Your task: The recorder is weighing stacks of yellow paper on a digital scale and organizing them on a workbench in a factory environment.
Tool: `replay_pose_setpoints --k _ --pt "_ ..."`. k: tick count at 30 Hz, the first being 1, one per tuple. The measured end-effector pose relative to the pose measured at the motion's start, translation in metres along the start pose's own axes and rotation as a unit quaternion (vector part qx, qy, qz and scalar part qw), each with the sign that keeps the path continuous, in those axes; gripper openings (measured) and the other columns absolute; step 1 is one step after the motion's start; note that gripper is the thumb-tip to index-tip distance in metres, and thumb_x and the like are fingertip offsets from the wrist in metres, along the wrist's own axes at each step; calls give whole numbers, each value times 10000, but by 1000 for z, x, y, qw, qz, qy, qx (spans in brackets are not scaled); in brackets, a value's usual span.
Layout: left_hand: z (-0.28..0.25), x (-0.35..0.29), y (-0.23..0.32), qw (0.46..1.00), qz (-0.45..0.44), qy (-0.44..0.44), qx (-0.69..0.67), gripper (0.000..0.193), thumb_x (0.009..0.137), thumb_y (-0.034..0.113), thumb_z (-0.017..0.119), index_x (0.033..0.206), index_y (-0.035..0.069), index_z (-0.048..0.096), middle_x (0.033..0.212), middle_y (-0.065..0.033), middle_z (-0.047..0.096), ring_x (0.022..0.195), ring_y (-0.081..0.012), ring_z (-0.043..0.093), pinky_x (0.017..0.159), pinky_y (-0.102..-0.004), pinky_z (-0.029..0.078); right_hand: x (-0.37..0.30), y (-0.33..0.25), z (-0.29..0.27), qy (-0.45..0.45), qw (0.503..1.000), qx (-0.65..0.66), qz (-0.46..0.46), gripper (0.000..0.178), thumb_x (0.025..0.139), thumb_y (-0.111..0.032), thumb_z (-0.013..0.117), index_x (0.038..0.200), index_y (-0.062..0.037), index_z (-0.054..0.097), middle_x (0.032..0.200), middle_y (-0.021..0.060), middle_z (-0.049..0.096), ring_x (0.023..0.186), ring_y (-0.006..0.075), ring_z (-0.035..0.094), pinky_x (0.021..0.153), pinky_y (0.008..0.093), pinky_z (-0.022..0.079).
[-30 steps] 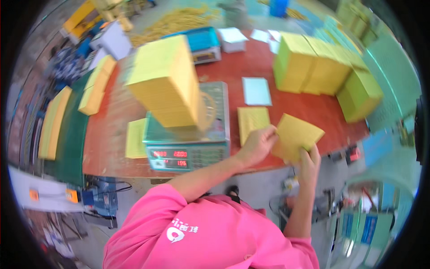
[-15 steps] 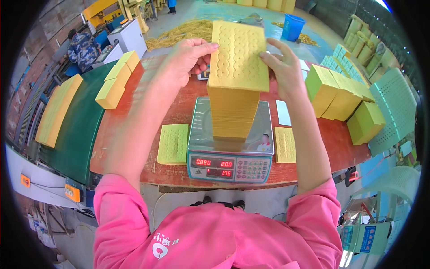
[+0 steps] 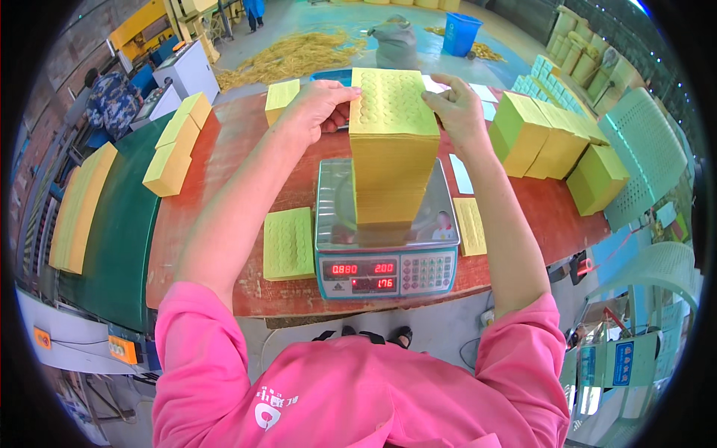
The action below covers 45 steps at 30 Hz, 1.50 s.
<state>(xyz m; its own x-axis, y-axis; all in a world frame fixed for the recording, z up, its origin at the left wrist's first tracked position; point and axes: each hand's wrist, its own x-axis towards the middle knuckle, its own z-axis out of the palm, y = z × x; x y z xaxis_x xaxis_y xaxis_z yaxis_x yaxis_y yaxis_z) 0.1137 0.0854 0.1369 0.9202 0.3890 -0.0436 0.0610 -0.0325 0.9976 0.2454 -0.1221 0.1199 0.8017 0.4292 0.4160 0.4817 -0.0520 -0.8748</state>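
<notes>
A tall stack of yellow embossed paper sheets [image 3: 394, 175] stands on the steel pan of a digital scale [image 3: 336, 213] with lit red digits. At the top left edge of the stack, my left hand [image 3: 326, 107] is closed, thumb against the paper and the other fingers curled beneath. My right hand [image 3: 457, 108] holds the top right edge between thumb and fingers. The uppermost sheets lie almost flush with the rest. A low yellow pile [image 3: 289, 243] sits left of the scale, and another small pile [image 3: 470, 225] lies to its right.
More yellow stacks stand on the red table [image 3: 216, 213] at left and at right [image 3: 545, 142]. Beside it runs a green belt [image 3: 119, 231] bearing a row of paper. A green perforated chair back [image 3: 646, 160] rises at right. Beyond are a blue bin [image 3: 461, 33] and a seated person [image 3: 112, 104].
The top sheets, earlier tilted up toward me, now lie flatter on the stack. Both hands stay at its upper edges. My view has shifted, showing more beyond the table.
</notes>
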Motion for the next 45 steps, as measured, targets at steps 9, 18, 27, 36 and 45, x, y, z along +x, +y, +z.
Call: replay_pose_setpoints --k 9,18,27,36,45 --pt "2 -2 -15 997 62 34 23 200 877 260 695 779 115 598 664 11 601 503 -63 503 443 -217 353 -14 -4 6 31 995 -79 -43 392 826 -195 707 1175 -34 632 785 73 685 735 141 621 719 309 489" --pt "15 -2 -31 946 192 179 193 263 891 268 672 771 52 581 701 14 549 641 -58 475 568 -245 373 -10 -6 8 20 995 -80 -57 279 862 -221 679 1063 -27 680 728 59 654 664 130 583 651 299 479" --pt "18 -83 -31 957 142 250 -28 319 926 357 626 1035 63 567 713 -44 604 548 -102 544 472 -241 398 -42 1 -23 36 996 54 -54 244 897 -174 631 1064 1 666 723 42 620 630 91 555 601 262 448" --pt "3 -254 -186 887 -31 401 -225 264 929 267 607 1097 63 597 750 -20 568 623 -101 493 571 -217 388 -197 42 -79 109 956 248 112 188 932 -30 513 1050 9 654 700 16 564 579 76 508 511 210 361" --pt "26 -253 -172 900 39 383 -206 175 944 191 573 1010 31 595 734 -52 592 585 -121 516 538 -247 403 -194 54 -90 120 944 290 104 190 941 -35 514 1049 11 663 711 17 554 571 75 479 507 197 353"
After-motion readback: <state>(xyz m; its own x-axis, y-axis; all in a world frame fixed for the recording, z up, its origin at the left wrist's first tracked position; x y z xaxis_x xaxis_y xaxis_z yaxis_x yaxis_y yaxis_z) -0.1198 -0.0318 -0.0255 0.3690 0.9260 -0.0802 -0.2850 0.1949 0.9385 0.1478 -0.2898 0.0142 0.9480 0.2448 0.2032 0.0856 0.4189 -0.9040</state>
